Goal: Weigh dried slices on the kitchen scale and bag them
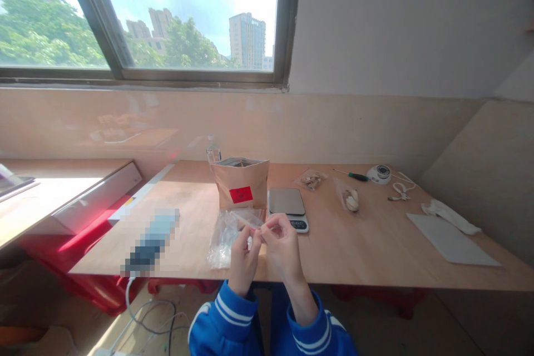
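Both my hands meet just above the table's front edge, with fingertips pinched together. My left hand [242, 260] grips the edge of a small clear plastic bag [249, 217], and my right hand [284, 246] pinches the same edge close beside it. A reddish line runs along that edge; whether anything is inside the bag I cannot tell. More clear plastic bags [222, 245] lie under and left of my left hand. Directly beyond stands a brown paper pouch [225, 192] with an open top and a red label. A white kitchen scale [287, 201] sits behind my right hand.
On the wooden table [354, 250] lie two bagged items, a dried-looking one [312, 179] and a pale one [351, 199]. Farther right are a screwdriver [357, 177], a dome camera [379, 174] and a white sheet [453, 239]. A bottle [213, 150] stands behind the pouch; a blurred, cabled device [152, 242] lies left.
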Available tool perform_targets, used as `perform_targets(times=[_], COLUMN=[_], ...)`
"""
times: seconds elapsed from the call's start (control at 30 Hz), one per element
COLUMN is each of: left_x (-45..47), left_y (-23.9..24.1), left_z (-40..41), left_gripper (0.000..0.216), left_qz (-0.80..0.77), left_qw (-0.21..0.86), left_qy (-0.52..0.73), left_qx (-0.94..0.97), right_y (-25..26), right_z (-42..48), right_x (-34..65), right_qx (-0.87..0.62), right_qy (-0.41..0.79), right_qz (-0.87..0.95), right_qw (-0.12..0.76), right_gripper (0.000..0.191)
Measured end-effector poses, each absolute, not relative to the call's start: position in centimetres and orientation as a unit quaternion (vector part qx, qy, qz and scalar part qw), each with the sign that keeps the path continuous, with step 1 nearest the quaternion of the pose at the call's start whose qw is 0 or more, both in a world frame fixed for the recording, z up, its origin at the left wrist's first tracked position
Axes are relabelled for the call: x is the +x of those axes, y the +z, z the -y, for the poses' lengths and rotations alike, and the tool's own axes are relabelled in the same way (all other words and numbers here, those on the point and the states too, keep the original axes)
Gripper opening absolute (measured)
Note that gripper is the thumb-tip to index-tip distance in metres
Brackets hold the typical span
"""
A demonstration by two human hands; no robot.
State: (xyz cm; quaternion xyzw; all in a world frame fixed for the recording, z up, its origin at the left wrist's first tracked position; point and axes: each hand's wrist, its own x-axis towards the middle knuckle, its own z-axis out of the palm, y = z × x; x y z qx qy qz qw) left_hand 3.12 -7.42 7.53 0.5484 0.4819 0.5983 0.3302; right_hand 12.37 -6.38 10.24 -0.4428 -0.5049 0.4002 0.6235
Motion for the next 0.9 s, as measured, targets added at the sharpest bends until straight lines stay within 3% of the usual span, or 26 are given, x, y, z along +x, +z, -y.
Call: perform_targets(times=[0.23,0.4,0.67,0.9], left_x=[2.8,2.8,2.4,2.2], left_y=[8.0,7.9,5.8,4.8], left_z=[7.4,8.9,6.7,3.4], left_gripper=[0.03,0.033,0.038,0.054], left_qz=[-0.486,-0.491,-0.438,-0.423], left_qw=[0.316,0.338,0.396,0.523], left_qy=[0.594,0.591,0.682,0.647], left_qx=[0.558,0.543,0.431,0.358], right_y=[11.0,10.9,13.6,12.3], right_z=[6.4,4.3,3.7,3.5], right_x=[12.2,14.5,16.6,13.8], right_qx=[-0.457,-0.52,-0.477,-0.419], right_qy=[0.338,0.283,0.339,0.458], right_qz=[0.554,0.485,0.464,0.431], right_qw=[0.609,0.644,0.665,0.655], right_gripper=[0.011,0.019,0.028,0.028])
